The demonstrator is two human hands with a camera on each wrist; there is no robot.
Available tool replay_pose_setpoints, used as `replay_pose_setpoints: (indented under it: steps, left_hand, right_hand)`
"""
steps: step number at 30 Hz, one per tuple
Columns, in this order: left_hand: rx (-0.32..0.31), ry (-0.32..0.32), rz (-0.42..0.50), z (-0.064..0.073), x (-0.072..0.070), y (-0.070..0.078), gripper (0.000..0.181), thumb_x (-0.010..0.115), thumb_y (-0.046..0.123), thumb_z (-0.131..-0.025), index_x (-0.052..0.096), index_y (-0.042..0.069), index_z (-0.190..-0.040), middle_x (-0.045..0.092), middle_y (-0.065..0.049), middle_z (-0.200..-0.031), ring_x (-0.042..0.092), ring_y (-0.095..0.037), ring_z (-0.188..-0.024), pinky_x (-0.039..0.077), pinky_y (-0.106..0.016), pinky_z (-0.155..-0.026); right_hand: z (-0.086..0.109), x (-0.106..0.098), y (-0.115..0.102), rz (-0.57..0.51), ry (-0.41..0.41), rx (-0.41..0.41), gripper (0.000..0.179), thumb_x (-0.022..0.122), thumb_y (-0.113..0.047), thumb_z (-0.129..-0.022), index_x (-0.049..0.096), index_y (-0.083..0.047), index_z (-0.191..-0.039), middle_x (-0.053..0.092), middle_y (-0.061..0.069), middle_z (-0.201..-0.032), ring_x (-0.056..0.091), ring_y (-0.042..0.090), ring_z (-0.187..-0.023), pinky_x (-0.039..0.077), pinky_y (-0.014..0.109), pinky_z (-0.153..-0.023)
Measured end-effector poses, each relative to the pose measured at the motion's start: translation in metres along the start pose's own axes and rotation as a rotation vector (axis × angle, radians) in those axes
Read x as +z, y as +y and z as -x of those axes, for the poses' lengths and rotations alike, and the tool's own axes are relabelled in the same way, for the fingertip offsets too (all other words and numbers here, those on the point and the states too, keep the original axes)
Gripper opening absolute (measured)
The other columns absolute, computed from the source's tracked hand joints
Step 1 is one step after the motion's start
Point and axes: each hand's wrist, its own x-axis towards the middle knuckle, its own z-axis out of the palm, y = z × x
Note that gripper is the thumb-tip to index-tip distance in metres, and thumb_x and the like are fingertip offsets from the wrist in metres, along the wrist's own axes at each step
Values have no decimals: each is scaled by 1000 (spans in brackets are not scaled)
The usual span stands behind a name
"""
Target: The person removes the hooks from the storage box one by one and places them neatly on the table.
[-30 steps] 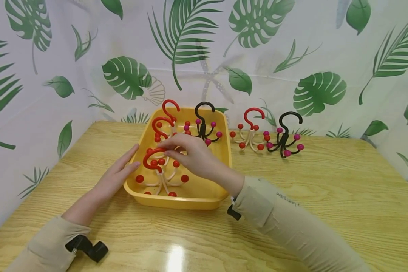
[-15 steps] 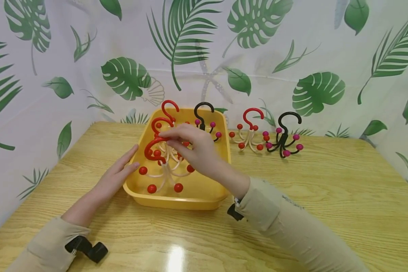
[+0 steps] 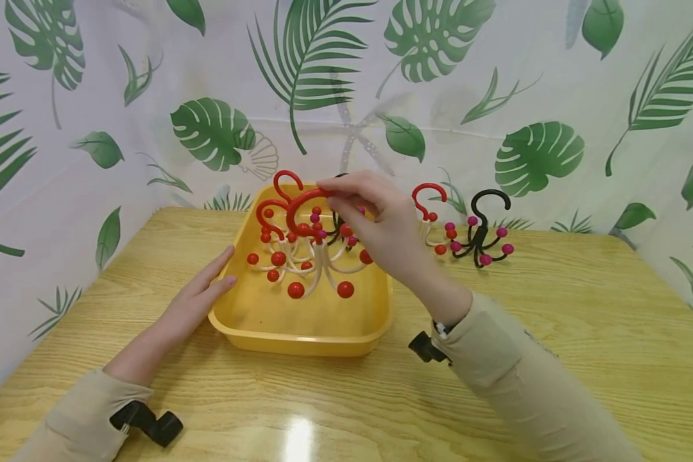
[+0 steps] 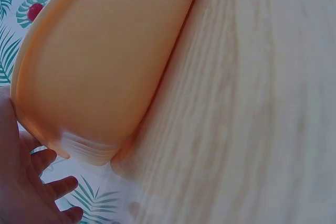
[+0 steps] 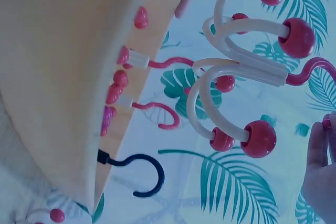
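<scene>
My right hand (image 3: 384, 228) pinches the tip of a red hook. From it hangs an octopus-style multi-arm hanger (image 3: 319, 251) with curved white arms and red ball ends, raised over the yellow plastic bin (image 3: 300, 337). The same hanger (image 5: 241, 70) fills the right of the right wrist view. Inside the bin, two more red-hooked hangers stand at the left, and a black one (image 3: 339, 221) with magenta balls is partly hidden behind my right hand. My left hand (image 3: 199, 295) rests against the bin's left rim, fingers fairly straight; in the left wrist view its fingers spread beside the bin wall (image 4: 100, 51).
Right of the bin, a red-hooked white hanger (image 3: 424, 226) and a black hanger (image 3: 482, 234) with magenta balls stand on the wooden table (image 3: 554, 308). My right hand covers part of the red-hooked one. A leaf-printed cloth (image 3: 462, 96) hangs close behind.
My right hand has lifted the red-hooked hanger from the bin's front left, carrying it up and to the right. My left hand has stayed at the rim.
</scene>
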Motion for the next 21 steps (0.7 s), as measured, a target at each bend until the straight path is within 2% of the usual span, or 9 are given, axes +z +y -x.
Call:
replay_pose_setpoints:
  steps: [6,13,21]
  left_hand:
    - [-1,0,5,1,0,0,61,43,32,-103,15,18,-155,10,-6,-159,6,-29,-144,8,-54,-113]
    - [5,0,6,0,0,1,61,43,33,-102,16,18,-155,10,-6,-159,6,-29,-144,9,-53,-113]
    - [10,4,7,-1,0,-1,61,43,32,-102,16,15,-154,10,-7,-159,6,-29,-144,9,-52,-114]
  right_hand:
    - [2,-23,-2,46,30,85,24,64,9,-86,67,6,-110,66,10,-104,61,16,-92,53,28,-82]
    - [5,-52,1,164,49,217,24,63,5,-88,66,4,-112,66,8,-106,59,13,-88,50,19,-78]
    - [17,-73,10,252,107,326,24,65,1,-89,67,1,-113,67,10,-105,59,9,-87,50,17,-78]
